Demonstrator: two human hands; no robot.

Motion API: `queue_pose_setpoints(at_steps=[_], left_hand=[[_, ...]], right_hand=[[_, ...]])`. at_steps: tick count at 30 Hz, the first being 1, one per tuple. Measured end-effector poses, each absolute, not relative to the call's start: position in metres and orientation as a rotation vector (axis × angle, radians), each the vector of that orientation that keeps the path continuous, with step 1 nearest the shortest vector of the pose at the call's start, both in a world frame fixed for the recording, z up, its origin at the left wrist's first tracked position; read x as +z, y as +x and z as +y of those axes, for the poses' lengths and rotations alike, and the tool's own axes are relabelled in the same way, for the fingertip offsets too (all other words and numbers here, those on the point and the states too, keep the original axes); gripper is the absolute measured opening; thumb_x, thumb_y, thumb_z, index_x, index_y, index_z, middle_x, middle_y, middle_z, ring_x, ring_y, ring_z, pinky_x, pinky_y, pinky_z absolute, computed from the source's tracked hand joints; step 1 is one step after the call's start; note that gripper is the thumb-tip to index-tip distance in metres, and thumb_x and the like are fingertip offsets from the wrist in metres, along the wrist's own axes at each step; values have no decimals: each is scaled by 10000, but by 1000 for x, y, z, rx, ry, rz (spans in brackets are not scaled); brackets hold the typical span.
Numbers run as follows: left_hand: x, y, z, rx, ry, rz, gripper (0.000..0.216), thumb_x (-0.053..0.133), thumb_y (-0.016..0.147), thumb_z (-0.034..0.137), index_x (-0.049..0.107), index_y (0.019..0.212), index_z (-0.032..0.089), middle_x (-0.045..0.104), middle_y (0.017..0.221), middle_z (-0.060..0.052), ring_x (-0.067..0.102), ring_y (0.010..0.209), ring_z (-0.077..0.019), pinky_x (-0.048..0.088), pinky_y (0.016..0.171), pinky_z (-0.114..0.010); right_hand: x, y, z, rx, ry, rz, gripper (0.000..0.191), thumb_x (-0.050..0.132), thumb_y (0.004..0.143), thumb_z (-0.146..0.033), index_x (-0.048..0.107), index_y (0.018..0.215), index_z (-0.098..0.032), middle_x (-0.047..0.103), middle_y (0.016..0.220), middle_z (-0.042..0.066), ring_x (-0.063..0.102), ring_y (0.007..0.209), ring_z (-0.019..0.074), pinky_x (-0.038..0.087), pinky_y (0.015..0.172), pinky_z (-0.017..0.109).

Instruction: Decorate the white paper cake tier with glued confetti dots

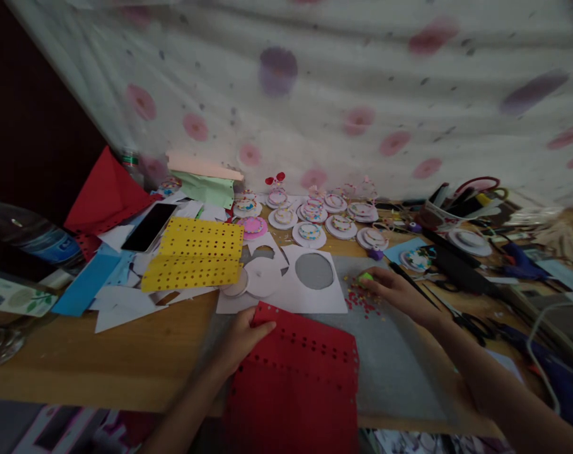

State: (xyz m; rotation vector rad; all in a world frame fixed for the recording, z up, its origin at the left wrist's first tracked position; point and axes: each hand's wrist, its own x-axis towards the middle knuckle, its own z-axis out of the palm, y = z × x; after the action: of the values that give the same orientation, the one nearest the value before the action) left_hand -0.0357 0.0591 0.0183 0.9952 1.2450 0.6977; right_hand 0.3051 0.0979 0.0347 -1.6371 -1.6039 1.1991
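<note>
My left hand (246, 337) is closed on the upper left corner of a red sheet of paper (300, 384), which has rows of punched holes and hangs over the table's front edge. My right hand (393, 291) has its fingers closed around a small yellow-green object (365, 277); its kind does not show. Just below these fingers lies a scatter of small red paper dots (362, 304) on a grey mat (395, 372). Beyond my left hand is a white sheet (286, 296) with a round cut-out, with white paper discs (262, 277) on it.
A yellow punched sheet (196, 255), a phone (149, 227) and paper scraps lie left, near a bottle (31, 233). Several decorated paper discs (310, 232) stand at the back. Scissors (473, 325), a cup of tools (440, 214) and a blue glue gun (523, 261) are right.
</note>
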Motion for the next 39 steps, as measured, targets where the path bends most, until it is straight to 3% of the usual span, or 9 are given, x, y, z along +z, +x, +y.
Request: queue_pose_setpoints(at_steps=[9, 14, 23, 25, 29, 33, 39], left_hand=[[23, -31, 51, 766, 1032, 1256, 267, 719, 697, 359, 666, 879, 171, 722, 854, -36, 656, 803, -222, 502, 702, -288], [30, -29, 42, 783, 1220, 1264, 198, 662, 769, 338, 669, 888, 179, 727, 887, -43, 646, 841, -228, 509, 758, -305], [18, -39, 44, 780, 1118, 1254, 219, 657, 766, 321, 662, 922, 167, 736, 937, -72, 667, 878, -243, 520, 764, -321], [15, -41, 45, 775, 1129, 1251, 216, 654, 767, 315, 666, 928, 171, 738, 953, -68, 667, 893, -239, 517, 779, -317], [14, -42, 48, 755, 1166, 1260, 209, 658, 760, 330, 669, 893, 170, 738, 931, -58, 667, 862, -231, 516, 761, -305], [15, -42, 48, 758, 1165, 1268, 218, 665, 756, 332, 662, 897, 165, 730, 909, -53, 661, 838, -221, 514, 761, -304], [15, -40, 45, 768, 1158, 1272, 193, 628, 804, 343, 651, 895, 175, 727, 908, -41, 653, 836, -201, 505, 726, -272]], right_hand=[[65, 245, 80, 1228, -1381, -1771, 345, 663, 763, -514, 631, 929, -213, 645, 855, 41, 592, 757, 190, 486, 675, 293], [87, 210, 78, 1203, -1192, -2075, 244, 680, 798, -382, 636, 966, -210, 658, 921, 34, 596, 845, 175, 476, 784, 287], [37, 297, 96, 1056, -1633, -1939, 331, 656, 765, -452, 709, 960, -190, 682, 772, 50, 615, 674, 206, 503, 630, 327], [34, 308, 93, 1081, -1641, -1942, 343, 656, 757, -476, 720, 931, -187, 690, 816, 60, 625, 701, 213, 511, 649, 333], [39, 314, 90, 1150, -1648, -1914, 381, 656, 752, -520, 721, 948, -200, 684, 1078, 98, 626, 958, 276, 514, 794, 368], [42, 319, 91, 1272, -1668, -1770, 419, 644, 762, -549, 693, 1010, -215, 713, 1012, 82, 651, 907, 279, 517, 815, 403], [52, 303, 82, 1156, -1592, -1810, 375, 655, 785, -503, 663, 1022, -212, 684, 1020, 79, 635, 886, 246, 504, 811, 372]])
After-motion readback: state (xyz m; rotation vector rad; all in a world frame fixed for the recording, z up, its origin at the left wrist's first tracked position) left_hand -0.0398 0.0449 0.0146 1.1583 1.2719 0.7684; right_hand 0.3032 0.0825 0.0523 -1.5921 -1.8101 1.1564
